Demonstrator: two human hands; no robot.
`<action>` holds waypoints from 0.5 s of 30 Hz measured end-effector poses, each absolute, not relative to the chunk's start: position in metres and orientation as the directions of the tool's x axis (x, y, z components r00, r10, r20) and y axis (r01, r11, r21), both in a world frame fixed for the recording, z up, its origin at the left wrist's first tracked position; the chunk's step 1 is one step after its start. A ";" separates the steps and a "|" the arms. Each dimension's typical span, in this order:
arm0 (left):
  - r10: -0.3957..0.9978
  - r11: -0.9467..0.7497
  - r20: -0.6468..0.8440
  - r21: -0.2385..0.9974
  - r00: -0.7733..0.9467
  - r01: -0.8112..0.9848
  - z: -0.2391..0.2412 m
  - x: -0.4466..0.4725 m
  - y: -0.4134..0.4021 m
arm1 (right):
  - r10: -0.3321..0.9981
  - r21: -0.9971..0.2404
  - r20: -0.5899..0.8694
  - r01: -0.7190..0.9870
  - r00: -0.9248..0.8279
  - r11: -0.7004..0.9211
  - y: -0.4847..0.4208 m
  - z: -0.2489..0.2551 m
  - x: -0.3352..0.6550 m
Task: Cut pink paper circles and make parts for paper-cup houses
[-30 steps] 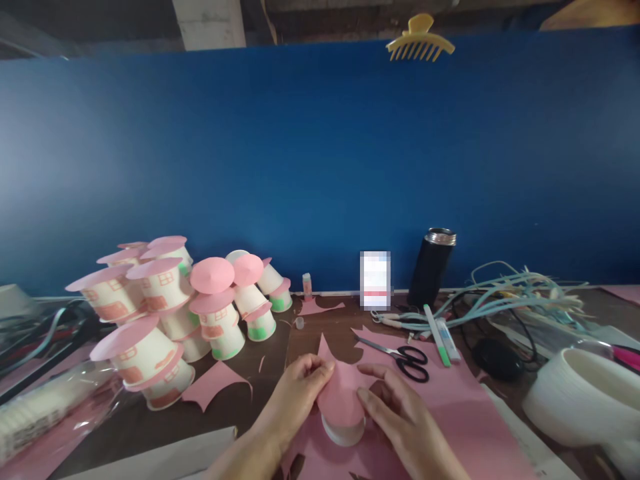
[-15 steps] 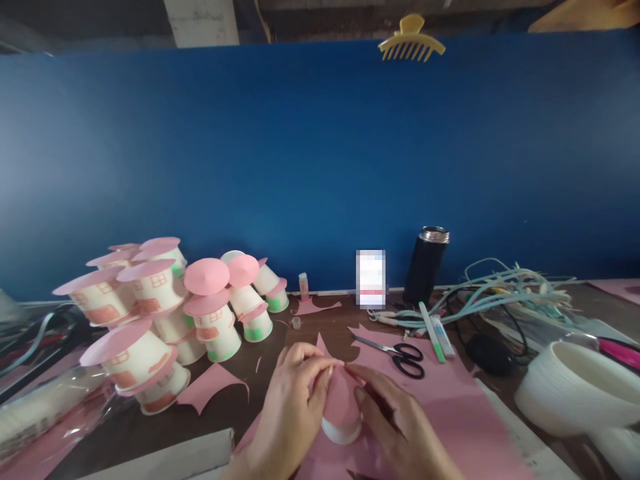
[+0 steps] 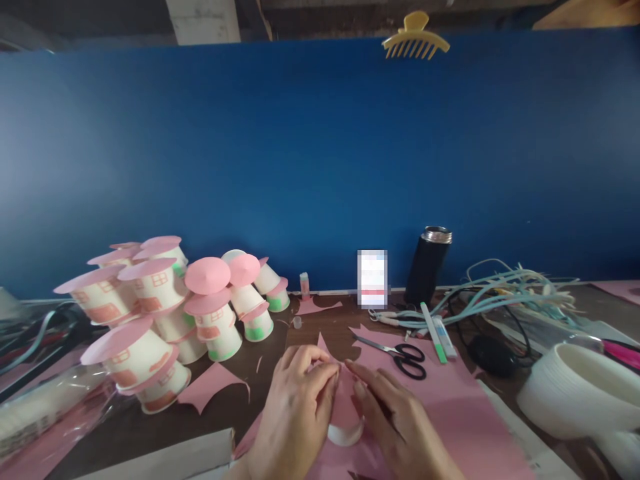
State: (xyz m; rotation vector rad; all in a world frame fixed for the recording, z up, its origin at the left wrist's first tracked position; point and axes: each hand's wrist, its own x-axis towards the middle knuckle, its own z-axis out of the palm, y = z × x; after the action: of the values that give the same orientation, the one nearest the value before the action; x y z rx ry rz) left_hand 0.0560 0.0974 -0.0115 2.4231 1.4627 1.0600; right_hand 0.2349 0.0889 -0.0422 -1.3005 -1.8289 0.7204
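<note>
Between my two hands is a pink paper cone [image 3: 346, 403], resting over a white paper cup [image 3: 346, 435] whose rounded lower part shows beneath it. My left hand [image 3: 299, 407] pinches the cone's left side near its tip, thumb and fingers pressed together. From the right, my right hand [image 3: 393, 413] has its thumb and forefinger on the cone's other side, closed against the paper. A pink paper sheet [image 3: 455, 427] lies under the work. Black-handled scissors [image 3: 395, 352] rest on that sheet, just beyond my right hand.
Several paper-cup houses with pink roofs [image 3: 210, 310] stand stacked at left. Pink offcuts [image 3: 213, 388], a glue stick [image 3: 305, 285], a phone [image 3: 373, 280], a black bottle [image 3: 427, 267], a green-white pen [image 3: 433, 332], tangled cables [image 3: 500, 293] and nested white cups [image 3: 575, 393] surround the work.
My left fingers have moved slightly down and right over the cone, covering more of its left side. Both hands keep hold of it, and the cone looks narrower.
</note>
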 end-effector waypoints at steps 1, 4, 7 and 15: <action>0.817 -0.522 0.501 0.435 0.285 0.734 -0.011 0.056 0.097 | 0.946 -0.787 0.263 0.526 -0.187 0.323 0.089 -0.041 0.234; 0.820 -0.519 0.495 0.433 0.286 0.737 -0.011 0.056 0.096 | 0.945 -0.771 0.279 0.548 -0.168 0.325 0.088 -0.036 0.231; 0.817 -0.526 0.495 0.425 0.297 0.737 -0.009 0.056 0.095 | 0.939 -0.746 0.308 0.573 -0.154 0.339 0.086 -0.032 0.230; 0.851 -0.471 0.433 0.382 0.297 0.795 -0.002 0.053 0.093 | 0.953 -0.722 0.253 0.622 -0.169 0.302 0.085 -0.036 0.231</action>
State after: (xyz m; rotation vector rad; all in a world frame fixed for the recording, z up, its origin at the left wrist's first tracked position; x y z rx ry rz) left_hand 0.0529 0.0926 -0.0022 2.4519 1.5621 0.9128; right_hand 0.2312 0.0847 -0.0362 -1.4027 -1.8837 0.6118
